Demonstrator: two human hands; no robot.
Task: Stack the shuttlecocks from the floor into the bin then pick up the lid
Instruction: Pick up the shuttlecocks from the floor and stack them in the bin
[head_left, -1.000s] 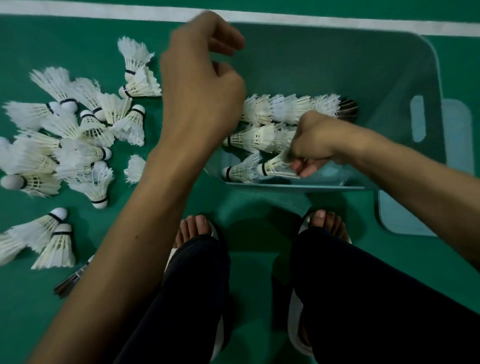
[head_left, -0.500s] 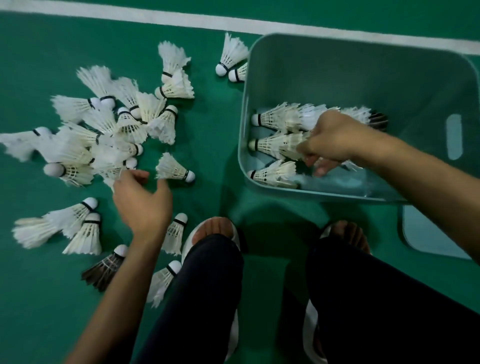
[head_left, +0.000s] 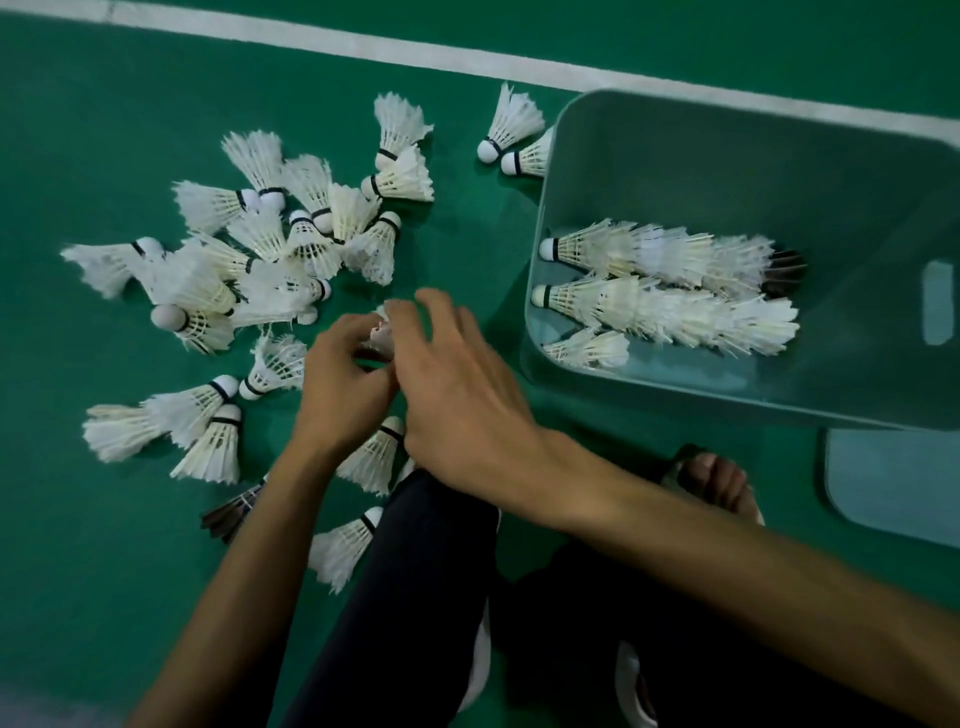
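The fingers (head_left: 356, 332) of the left hand (head_left: 343, 389) are curling round a shuttlecock (head_left: 383, 339), which is only partly showing between the two hands. The right hand (head_left: 462, 400) is reaching across with its fingers (head_left: 444, 314) loose and spread, gripping nothing; whether they are touching the shuttlecock I cannot tell. Both hands are hovering over the floor (head_left: 104, 571), left of the bin's (head_left: 727, 156) near left corner. Loose shuttlecocks (head_left: 260, 249) are lying scattered around and beyond the left hand. Inside the bin three stacks (head_left: 665, 312) are lying side by side, corks toward its left wall. The lid (head_left: 893, 483) is lying on the floor against the bin's near right edge.
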